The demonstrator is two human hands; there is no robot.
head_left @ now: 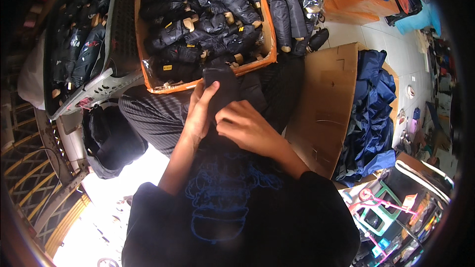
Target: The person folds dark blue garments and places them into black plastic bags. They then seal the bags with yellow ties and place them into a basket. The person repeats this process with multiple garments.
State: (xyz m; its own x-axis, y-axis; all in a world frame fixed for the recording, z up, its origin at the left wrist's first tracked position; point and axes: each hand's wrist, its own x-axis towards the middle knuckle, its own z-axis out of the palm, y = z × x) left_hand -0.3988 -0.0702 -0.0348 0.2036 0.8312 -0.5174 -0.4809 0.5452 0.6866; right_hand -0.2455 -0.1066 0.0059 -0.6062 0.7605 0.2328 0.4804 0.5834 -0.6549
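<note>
My left hand (pixel 198 113) is wrapped round a black folded umbrella (pixel 222 80), the thumb lying along its side. It is held over my lap, just in front of an open orange cardboard box (pixel 270 27). My right hand (pixel 247 124) is closed at the near end of the umbrella, with its fingers curled in. What those fingers pinch is hidden against my black shirt. Inside the box lie several rolled black umbrellas (pixel 170 33) with pale wooden handle ends.
On the left, a grey plastic crate (pixel 101 81) holds more black umbrellas. A brown cardboard box (pixel 321 104) with dark blue cloth (pixel 371 113) stands at my right. Long black bundles (pixel 284 10) lie beyond the orange box. A black bag-like thing (pixel 111 141) sits by my left knee.
</note>
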